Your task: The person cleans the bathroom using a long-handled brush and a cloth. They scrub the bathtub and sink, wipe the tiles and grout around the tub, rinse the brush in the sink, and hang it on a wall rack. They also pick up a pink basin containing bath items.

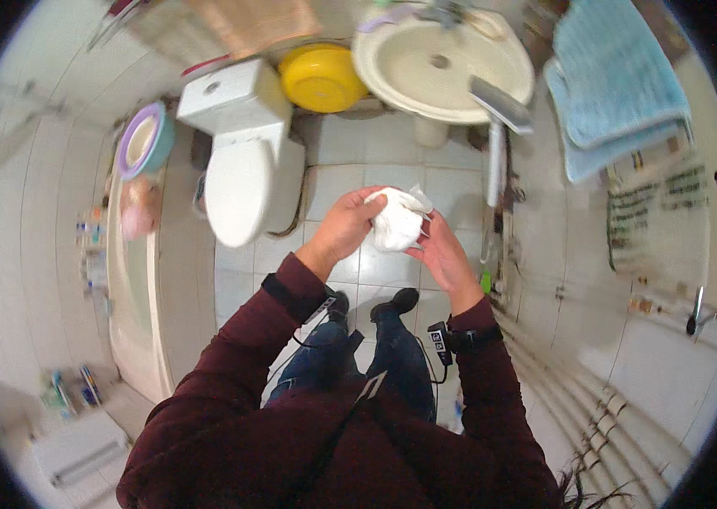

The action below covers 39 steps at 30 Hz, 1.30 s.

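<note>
Left hand (346,227) pinches a crumpled white bundle (396,224), thumb on top; right hand (445,254) grips its right side, fingers curled. Bundle is held up above the tile floor (345,140), between toilet (241,191) and sink (405,68) in view.

Remotely I'm watching white bundle (394,225): crumpled, soft-looking, roughly rounded, bulging toward bottom. I'm not making out whether cloth or paper. Thin flap (418,197) sticking out at upper right; small pointed edges jutting along right side. Bundle staying off floor, left hand (348,224) pinching upper left, thumb on top, right hand (443,253) touching right edge.
</note>
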Motion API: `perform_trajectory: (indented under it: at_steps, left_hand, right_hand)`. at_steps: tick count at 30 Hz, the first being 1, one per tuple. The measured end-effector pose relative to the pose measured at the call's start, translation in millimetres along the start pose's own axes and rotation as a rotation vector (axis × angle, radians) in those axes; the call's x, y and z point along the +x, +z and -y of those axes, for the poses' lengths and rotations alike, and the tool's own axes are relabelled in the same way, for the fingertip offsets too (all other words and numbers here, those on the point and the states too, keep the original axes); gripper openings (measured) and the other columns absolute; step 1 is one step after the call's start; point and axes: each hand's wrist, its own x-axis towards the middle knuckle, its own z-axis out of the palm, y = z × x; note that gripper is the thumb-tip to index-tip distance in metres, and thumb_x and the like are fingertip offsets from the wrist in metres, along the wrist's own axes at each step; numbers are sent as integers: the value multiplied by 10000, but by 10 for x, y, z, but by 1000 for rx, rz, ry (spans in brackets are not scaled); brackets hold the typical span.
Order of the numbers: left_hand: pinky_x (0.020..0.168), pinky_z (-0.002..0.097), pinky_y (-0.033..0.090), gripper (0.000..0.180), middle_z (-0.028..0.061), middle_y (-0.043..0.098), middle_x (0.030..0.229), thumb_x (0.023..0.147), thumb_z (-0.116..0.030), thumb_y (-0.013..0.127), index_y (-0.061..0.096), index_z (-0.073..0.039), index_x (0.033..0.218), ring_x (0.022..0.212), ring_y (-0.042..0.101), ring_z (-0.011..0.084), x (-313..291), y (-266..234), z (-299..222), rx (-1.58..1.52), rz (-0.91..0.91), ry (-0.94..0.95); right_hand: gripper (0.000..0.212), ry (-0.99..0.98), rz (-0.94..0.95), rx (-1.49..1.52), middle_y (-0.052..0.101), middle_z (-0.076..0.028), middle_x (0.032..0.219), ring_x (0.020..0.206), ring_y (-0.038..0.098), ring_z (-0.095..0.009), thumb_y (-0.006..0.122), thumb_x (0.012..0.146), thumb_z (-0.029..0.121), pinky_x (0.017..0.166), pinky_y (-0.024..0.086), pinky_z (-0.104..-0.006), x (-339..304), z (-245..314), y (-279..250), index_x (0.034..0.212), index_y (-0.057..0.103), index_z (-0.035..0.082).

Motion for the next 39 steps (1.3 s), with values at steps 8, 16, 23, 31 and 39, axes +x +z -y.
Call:
perform_trajectory:
  at_steps: [8, 16, 23, 31, 39]
  left_hand:
    - [748, 263, 465, 298, 44, 612, 953, 917, -197, 477, 543, -48, 1166, 815, 570, 126, -1784, -940, -419, 376, -450, 366]
    - [754, 369, 455, 403, 173, 605, 938, 824, -337, 605, 542, -8, 1048, 874, 581, 277, -4528, -2367, -102, 719, -839, 335]
    - [708, 310, 444, 377, 132, 584, 857, 817, -326, 620, 527, 11, 957, 803, 544, 184, -5963, -3071, 27, 322, -1175, 436]
    - [718, 269, 425, 285, 89, 555, 862, 788, -222, 656, 511, -25, 934, 813, 502, 126, -6938, -3724, 369, -118, -1472, 665]
    - [695, 250, 399, 341, 21, 466, 924, 819, -232, 635, 418, -70, 1026, 869, 440, 95, -7488, -4779, -6, -464, -1731, 860]
  right_hand:
    - [323, 101, 150, -271, 536, -74, 1091, 989, 528, -164, 494, 904, 165, 831, 445, -310, 318, -863, 1808, 1196, 411, 54]
    - [239, 117, 272, -505, 540, -34, 974, 804, 519, -81, 434, 938, 153, 580, 424, -195, -107, -2858, 3706, 1162, 381, 93]
    - [263, 132, 654, -738, 525, -22, 883, 710, 517, -95, 490, 914, 150, 571, 445, -223, -169, -4242, 4800, 1156, 407, 86]
    - [292, 387, 1059, -885, 512, -45, 976, 867, 549, -140, 538, 870, 65, 751, 480, -273, 87, -5770, 5648, 1141, 436, 31]
    - [485, 1500, 1167, -805, 506, -61, 1166, 1063, 509, -201, 541, 887, 324, 885, 432, -336, 71, -7569, 6495, 1264, 391, 57]
